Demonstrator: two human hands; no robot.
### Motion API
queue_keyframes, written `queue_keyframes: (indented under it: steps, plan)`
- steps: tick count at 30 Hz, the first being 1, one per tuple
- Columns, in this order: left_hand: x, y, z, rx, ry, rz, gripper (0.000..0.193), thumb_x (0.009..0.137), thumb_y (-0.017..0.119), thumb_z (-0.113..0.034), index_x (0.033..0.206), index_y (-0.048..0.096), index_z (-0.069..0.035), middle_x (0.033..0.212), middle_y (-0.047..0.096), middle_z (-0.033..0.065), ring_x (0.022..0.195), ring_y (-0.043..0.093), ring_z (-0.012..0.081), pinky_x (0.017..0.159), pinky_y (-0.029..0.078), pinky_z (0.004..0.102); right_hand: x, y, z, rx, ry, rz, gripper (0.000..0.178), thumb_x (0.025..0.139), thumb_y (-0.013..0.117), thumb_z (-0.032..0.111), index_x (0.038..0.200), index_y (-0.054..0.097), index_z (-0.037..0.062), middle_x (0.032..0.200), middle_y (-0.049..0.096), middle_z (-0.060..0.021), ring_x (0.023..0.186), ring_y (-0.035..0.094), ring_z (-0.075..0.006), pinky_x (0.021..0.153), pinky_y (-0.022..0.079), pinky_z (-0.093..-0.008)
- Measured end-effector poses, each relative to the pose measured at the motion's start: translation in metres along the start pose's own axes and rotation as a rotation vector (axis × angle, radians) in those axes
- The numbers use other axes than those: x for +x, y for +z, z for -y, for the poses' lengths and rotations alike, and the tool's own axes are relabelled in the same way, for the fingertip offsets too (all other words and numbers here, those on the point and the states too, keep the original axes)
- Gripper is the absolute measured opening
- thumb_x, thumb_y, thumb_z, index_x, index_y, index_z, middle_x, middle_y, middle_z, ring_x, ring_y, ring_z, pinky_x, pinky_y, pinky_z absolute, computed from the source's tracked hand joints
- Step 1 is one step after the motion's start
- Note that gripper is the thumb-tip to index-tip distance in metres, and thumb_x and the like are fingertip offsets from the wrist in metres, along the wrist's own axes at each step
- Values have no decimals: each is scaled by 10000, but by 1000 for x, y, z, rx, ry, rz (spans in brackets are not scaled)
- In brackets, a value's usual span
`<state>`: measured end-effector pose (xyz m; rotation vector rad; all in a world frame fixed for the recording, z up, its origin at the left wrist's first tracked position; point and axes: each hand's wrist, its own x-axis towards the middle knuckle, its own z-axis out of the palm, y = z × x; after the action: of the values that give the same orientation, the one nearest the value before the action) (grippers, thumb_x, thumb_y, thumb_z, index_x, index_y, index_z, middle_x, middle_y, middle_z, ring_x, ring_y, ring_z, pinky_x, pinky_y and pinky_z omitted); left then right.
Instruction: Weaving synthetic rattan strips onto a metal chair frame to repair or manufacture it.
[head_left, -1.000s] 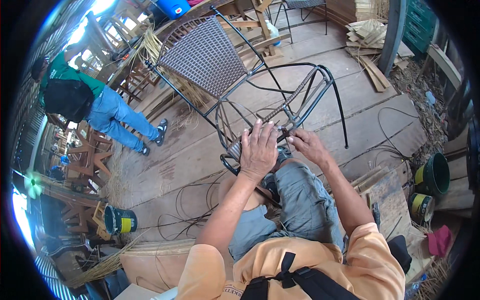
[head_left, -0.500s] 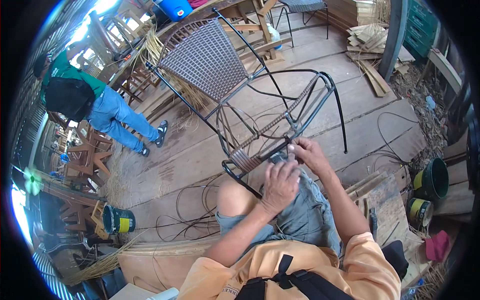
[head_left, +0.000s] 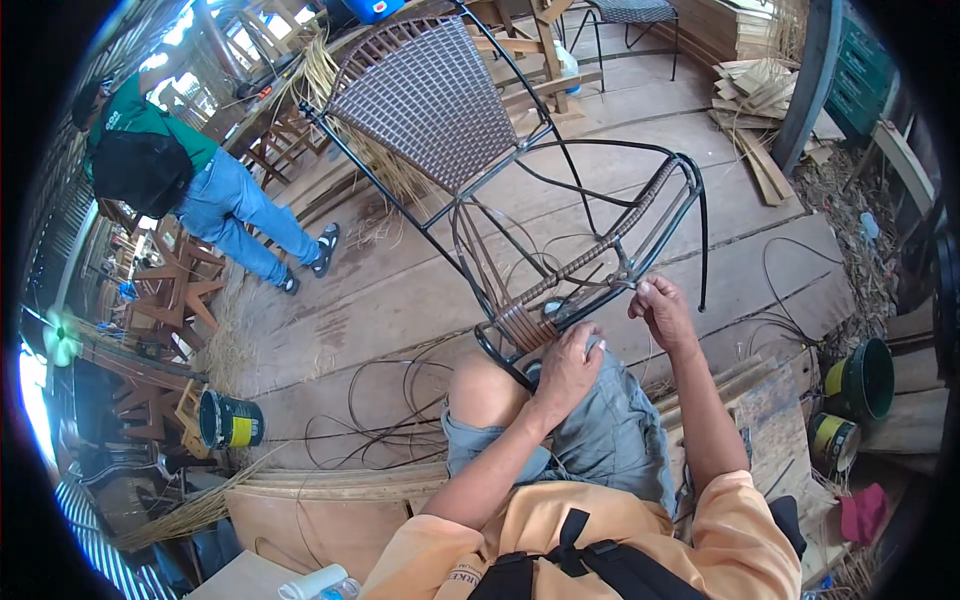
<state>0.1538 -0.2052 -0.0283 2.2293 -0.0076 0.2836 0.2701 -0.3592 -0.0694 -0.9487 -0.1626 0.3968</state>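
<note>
A metal-framed chair [head_left: 445, 268] stands tilted in front of me. Its backrest [head_left: 430, 105] is woven in brown strands, while the seat is an open frame with strands wound along its rails. Beside the wrapped strands [head_left: 525, 328] on the near rail is my left hand [head_left: 568, 375], fingers curled; what they hold is hidden. Farther right, my right hand [head_left: 665, 312] is closed in a pinch on a thin brown strand [head_left: 622, 284] close to the seat's corner. The chair's near corner sits by my bent knee.
Loose strands [head_left: 385, 430] coil on the plank floor [head_left: 330, 350]. Dark buckets [head_left: 230, 420] stand left and right. Wood pieces [head_left: 760, 90] are piled at the back right. A person in a green shirt [head_left: 170, 140] stands at the left, near stacked wooden furniture parts.
My right hand has moved right, away from my left hand, drawing the strand with it. My left hand is slightly lower. The whole view has shifted a little.
</note>
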Motion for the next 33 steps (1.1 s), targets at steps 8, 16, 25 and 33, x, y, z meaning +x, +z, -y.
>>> queue_keyframes:
  steps: [8, 16, 25, 33]
  plan:
    - [-4, 8, -1, 88, 159, 52, 190, 811, 544, -101, 973, 554, -2, 956, 591, 170, 914, 557, 338, 803, 442, 407, -18, 33, 34, -587, 165, 27, 171, 859, 604, 195, 842, 565, 29, 612, 457, 26, 540, 436, -59, 497, 369, -227]
    - [8, 43, -31, -621, -384, 149, 368, 917, 491, -279, 1132, 517, 19, 918, 581, 81, 690, 554, 129, 594, 456, 263, -18, -42, 53, -969, 137, 234, 147, 844, 606, 186, 813, 620, 43, 647, 492, 21, 612, 465, -73, 546, 380, -243]
    - [21, 84, -17, -543, -353, -178, 290, 886, 543, -258, 816, 573, 22, 604, 485, 32, 603, 386, 91, 551, 363, 305, -47, -18, 76, -1100, 99, 343, 220, 839, 577, 136, 1022, 631, 27, 729, 549, -65, 649, 518, -149, 595, 421, -285]
    - [12, 89, -5, 158, 332, -61, 63, 747, 566, -99, 793, 578, -58, 749, 582, 126, 661, 595, 315, 533, 484, 408, -36, 22, 64, -1607, -151, 214, 214, 806, 597, 187, 761, 569, -20, 728, 552, -191, 672, 534, -371, 617, 430, -393]
